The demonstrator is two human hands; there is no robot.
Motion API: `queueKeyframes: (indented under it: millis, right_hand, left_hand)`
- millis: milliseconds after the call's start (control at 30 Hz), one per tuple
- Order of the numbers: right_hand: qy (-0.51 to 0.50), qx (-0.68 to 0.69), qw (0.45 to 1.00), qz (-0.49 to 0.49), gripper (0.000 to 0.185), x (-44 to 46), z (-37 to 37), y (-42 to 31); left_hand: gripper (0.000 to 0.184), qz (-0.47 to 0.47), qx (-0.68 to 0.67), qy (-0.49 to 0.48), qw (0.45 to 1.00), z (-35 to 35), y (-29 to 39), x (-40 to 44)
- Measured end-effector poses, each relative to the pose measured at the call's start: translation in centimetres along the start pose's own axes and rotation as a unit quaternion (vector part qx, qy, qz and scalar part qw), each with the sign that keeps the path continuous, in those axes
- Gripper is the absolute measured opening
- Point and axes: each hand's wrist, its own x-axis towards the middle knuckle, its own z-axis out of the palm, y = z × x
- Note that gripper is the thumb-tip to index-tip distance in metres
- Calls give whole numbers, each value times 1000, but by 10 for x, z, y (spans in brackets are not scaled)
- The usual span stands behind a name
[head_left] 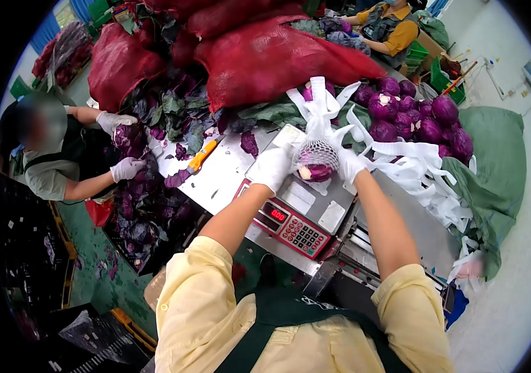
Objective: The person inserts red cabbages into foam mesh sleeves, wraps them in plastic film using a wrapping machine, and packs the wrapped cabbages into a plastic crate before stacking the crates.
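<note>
Between my two white-gloved hands, a purple cabbage (318,172) sits inside a white mesh net (317,151), just above the metal plate of a red scale (290,227) whose display reads 0.00. My left hand (273,167) is closed on the net's left side. On the right side, my right hand (350,165) grips the net with its fingers largely hidden behind the mesh. The net's loose white ends stand up over the cabbage. Right of my hands lies a heap of white nets (424,177), with a pile of purple cabbages (411,118) behind it.
An orange-handled knife (205,155) lies left of the scale among loose leaves. Red mesh sacks (272,59) fill the back. At the left a co-worker (60,143) holds a cabbage; another person (390,31) stands at the back right. A green sack (495,168) is at the right.
</note>
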Motion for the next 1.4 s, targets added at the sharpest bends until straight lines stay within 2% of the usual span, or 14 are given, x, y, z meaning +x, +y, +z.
queueKeyframes:
  millis: [67, 133, 167, 267, 400, 500, 667, 700, 733, 800, 933, 1067, 1200, 1400]
  right_hand:
    - [-93, 324, 934, 119, 33, -27, 12, 11]
    - [47, 247, 967, 44, 33, -62, 22, 8]
    - [47, 266, 961, 56, 31, -78, 18, 9]
    - [16, 224, 974, 37, 30, -161, 8, -17]
    - [-70, 114, 991, 0, 28, -250, -16, -49]
    - [-336, 223, 912, 78, 33, -303, -70, -27]
    - [-97, 191, 964, 157, 27, -363, -88, 7]
    - [-70, 114, 985, 113, 26, -375, -86, 21]
    - [-41, 36, 996, 71, 26, -389, -92, 35]
    - [-217, 265, 933, 114, 42, -410, -125, 66]
    - [-69, 418, 895, 143, 52, -480, -140, 19]
    - [-3, 443, 895, 52, 38, -466, -180, 12]
    - [39, 457, 888, 25, 27, -427, -210, -6]
    - [103, 403, 909, -29, 21, -320, -257, 5]
  left_hand:
    - [23, 6, -33, 46, 998, 12, -2, -13]
    - [25, 18, -63, 94, 993, 21, 3, -24]
    - [30, 11, -344, 59, 937, 23, 9, -34]
    - [47, -208, -815, -228, 490, -22, 47, -93]
    - [76, -253, -867, -304, 303, -28, 64, -151]
    - [75, -290, -854, -256, 347, -49, 99, -187]
    - [35, -162, -891, -267, 329, -35, 160, -256]
    - [37, -189, -843, -248, 439, -40, 180, -267]
    - [41, -118, -891, -304, 316, -42, 196, -274]
    - [37, -164, -881, -307, 320, -30, 220, -287]
    - [42, -190, -884, -192, 382, 6, 276, -288]
    - [18, 32, -760, 137, 635, 2, 309, -287]
    - [21, 260, -457, 64, 848, -11, 372, -280]
    - [25, -72, -699, -208, 680, 41, 394, -124]
